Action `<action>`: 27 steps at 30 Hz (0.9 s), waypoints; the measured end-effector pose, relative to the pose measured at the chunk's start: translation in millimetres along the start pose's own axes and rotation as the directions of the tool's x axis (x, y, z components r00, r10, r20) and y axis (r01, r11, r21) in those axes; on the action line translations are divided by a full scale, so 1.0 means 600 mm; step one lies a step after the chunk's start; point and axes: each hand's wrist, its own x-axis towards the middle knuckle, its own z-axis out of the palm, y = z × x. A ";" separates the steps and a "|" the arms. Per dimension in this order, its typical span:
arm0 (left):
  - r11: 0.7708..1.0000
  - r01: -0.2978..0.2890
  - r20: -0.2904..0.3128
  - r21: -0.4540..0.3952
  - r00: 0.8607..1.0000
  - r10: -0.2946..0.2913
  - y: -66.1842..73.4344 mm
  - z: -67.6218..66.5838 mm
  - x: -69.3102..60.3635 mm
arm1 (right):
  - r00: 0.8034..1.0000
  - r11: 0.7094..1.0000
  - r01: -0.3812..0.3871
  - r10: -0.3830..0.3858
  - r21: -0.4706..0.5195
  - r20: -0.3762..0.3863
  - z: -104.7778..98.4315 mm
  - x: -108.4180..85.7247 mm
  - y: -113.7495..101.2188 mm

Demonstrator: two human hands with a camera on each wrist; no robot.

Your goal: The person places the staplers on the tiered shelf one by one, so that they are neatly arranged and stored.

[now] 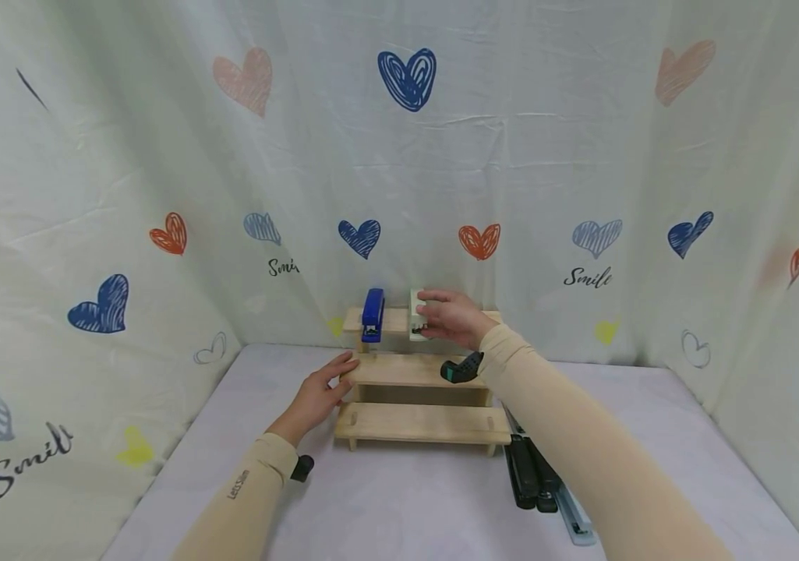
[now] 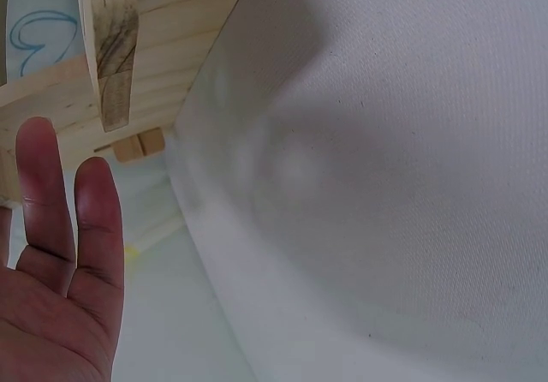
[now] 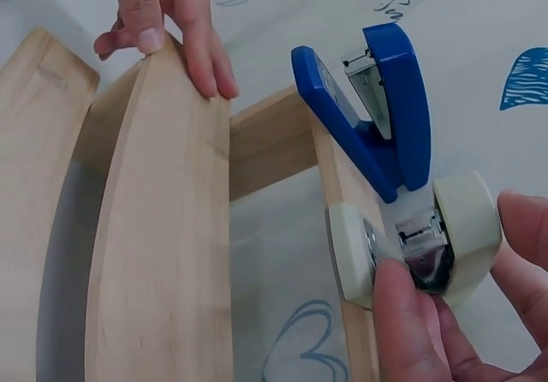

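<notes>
My right hand [image 1: 451,318] grips a pale green stapler [image 1: 415,315] at the top shelf. In the right wrist view, the thumb and fingers [image 3: 409,335] are around this stapler's body, and its jaws stand apart. Beside it on the top shelf is a blue stapler [image 1: 372,315], spread open in the right wrist view. My left hand [image 1: 318,393] rests on the left end of the middle shelf of a three-step wooden rack [image 1: 420,421]. Two straight fingers [image 2: 98,228] of that hand show in the left wrist view.
To the right of the rack, partly behind the right forearm, lie black staplers [image 1: 524,471] and a light blue stapler [image 1: 574,518] on the white table [image 1: 385,506]. A curtain [image 1: 441,171] printed with hearts hangs close behind the rack.
</notes>
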 end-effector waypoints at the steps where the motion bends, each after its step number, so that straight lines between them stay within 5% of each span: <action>1: 1.000 -0.004 0.001 0.001 1.000 0.004 0.000 0.000 0.000 | 1.000 1.000 0.000 0.001 -0.003 0.004 -0.002 -0.003 0.000; 9: 1.000 -0.001 0.006 0.011 1.000 0.001 -0.002 0.000 0.000 | 0.998 0.983 0.055 -0.047 -0.177 0.049 -0.052 -0.044 -0.002; 16: 1.000 -0.002 0.001 0.008 1.000 0.002 -0.001 -0.001 0.000 | 0.992 0.908 0.099 -0.059 -0.407 0.109 -0.130 -0.114 0.007; 20: 1.000 -0.016 0.006 0.000 1.000 0.016 -0.003 -0.001 0.000 | 0.993 0.869 0.102 -0.058 -0.484 0.105 -0.188 -0.167 0.033; 27: 0.999 -0.032 0.003 -0.012 0.999 0.032 -0.008 0.001 0.000 | 1.000 0.872 0.018 -0.010 -0.489 0.019 -0.287 -0.251 0.105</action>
